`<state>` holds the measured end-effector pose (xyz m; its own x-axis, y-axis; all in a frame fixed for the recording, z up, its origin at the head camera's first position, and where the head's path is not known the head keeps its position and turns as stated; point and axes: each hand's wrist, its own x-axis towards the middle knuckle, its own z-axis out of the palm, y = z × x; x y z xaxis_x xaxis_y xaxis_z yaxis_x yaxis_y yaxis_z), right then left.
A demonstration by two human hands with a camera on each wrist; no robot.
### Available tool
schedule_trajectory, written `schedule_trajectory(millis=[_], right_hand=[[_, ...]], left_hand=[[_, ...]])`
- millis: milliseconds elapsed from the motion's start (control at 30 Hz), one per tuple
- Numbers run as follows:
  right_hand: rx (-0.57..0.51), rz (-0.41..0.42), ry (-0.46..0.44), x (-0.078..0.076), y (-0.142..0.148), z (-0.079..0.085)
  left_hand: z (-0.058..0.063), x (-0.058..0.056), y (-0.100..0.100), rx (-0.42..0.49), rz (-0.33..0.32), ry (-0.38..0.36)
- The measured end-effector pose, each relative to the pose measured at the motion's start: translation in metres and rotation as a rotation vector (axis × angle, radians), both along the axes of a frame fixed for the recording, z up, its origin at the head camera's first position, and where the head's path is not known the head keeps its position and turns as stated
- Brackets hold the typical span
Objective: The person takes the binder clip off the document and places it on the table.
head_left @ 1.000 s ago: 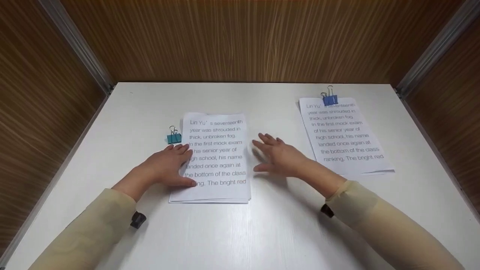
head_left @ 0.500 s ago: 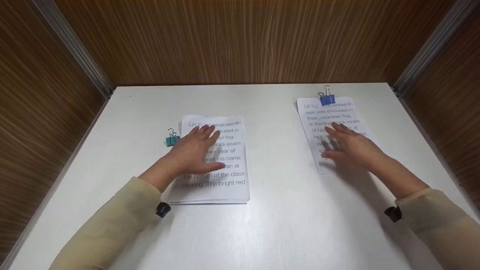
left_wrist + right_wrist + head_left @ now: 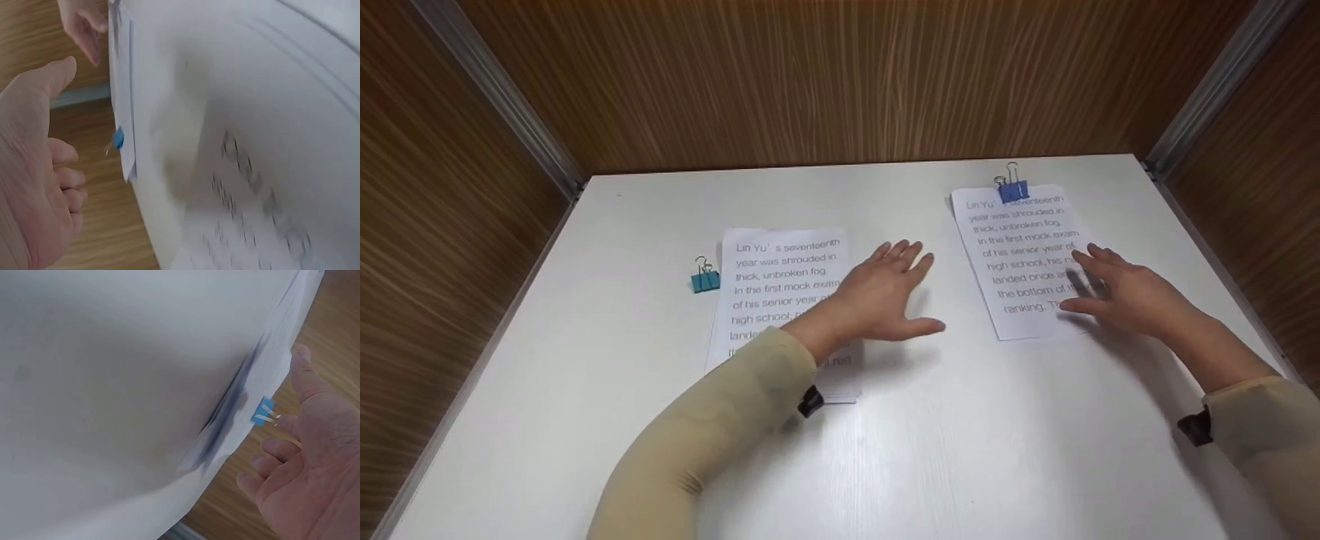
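In the head view a stack of printed sheets (image 3: 780, 262) lies left of the table's middle, partly covered by the left forearm. My left hand (image 3: 885, 296) hovers over its right edge, fingers and thumb spread, holding nothing. A teal binder clip (image 3: 706, 281) stands just left of that stack. A second printed stack (image 3: 1027, 270) lies at the right with a blue binder clip (image 3: 1014, 190) on its top edge. My right hand (image 3: 1136, 294) is over the lower right of this stack, fingers loosely extended and holding nothing; the right wrist view shows the palm (image 3: 315, 461) apart from the paper.
Both stacks rest on a white table (image 3: 930, 450). Brown wood-grain panels (image 3: 840, 82) stand at the back and both sides, joined by metal corner strips (image 3: 502, 97).
My left hand has moved right across the left stack to its right edge. My right hand has moved from between the stacks to the right stack. The clips have stayed in place.
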<state>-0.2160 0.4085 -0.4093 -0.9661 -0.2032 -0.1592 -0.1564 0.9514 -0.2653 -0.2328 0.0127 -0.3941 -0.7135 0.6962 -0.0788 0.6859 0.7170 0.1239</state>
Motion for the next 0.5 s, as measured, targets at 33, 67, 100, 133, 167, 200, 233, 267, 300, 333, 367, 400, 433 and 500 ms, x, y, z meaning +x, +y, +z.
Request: schedule_trajectory(millis=[33,67,100,133,167,200,233,267,300,333,367,400,433,500], right_hand=[[0.003,-0.005,-0.005,-0.001,0.002,-0.001],[0.004,-0.007,-0.01,-0.002,0.004,-0.001],[0.006,-0.011,-0.019,-0.003,0.006,-0.002],[0.003,-0.016,-0.033,-0.003,0.008,-0.003],[0.002,-0.021,-0.047,-0.004,0.01,-0.004],[-0.002,-0.026,-0.062,-0.004,0.012,-0.006],[-0.004,-0.031,-0.078,-0.005,0.014,-0.007],[-0.006,-0.036,-0.092,-0.005,0.016,-0.008],[-0.009,-0.042,-0.108,-0.005,0.018,-0.009],[-0.009,-0.044,-0.118,-0.005,0.02,-0.011],[-0.008,-0.041,-0.125,-0.005,0.021,-0.013],[-0.01,-0.042,-0.136,-0.005,0.023,-0.014],[-0.008,-0.038,-0.143,-0.005,0.024,-0.015],[-0.003,-0.03,-0.155,-0.005,0.027,-0.018]], left_hand=[[-0.003,0.0,0.009,-0.004,-0.006,-0.001],[-0.005,-0.001,0.017,-0.011,-0.011,-0.001],[-0.008,-0.001,0.024,-0.019,-0.015,-0.001],[-0.01,-0.001,0.031,-0.025,-0.018,0.0],[-0.011,-0.002,0.038,-0.031,-0.019,0.0],[-0.013,-0.002,0.045,-0.037,-0.019,0.001],[-0.014,-0.002,0.051,-0.041,-0.019,0.002],[-0.015,-0.002,0.056,-0.045,-0.019,0.003],[-0.016,-0.002,0.062,-0.047,-0.019,0.002],[-0.017,-0.002,0.067,-0.048,-0.019,0.002],[-0.018,-0.002,0.071,-0.052,-0.019,0.0],[-0.019,-0.002,0.076,-0.054,-0.019,-0.001],[-0.02,-0.002,0.081,-0.058,-0.02,-0.004],[-0.023,-0.002,0.09,-0.066,-0.02,-0.009]])
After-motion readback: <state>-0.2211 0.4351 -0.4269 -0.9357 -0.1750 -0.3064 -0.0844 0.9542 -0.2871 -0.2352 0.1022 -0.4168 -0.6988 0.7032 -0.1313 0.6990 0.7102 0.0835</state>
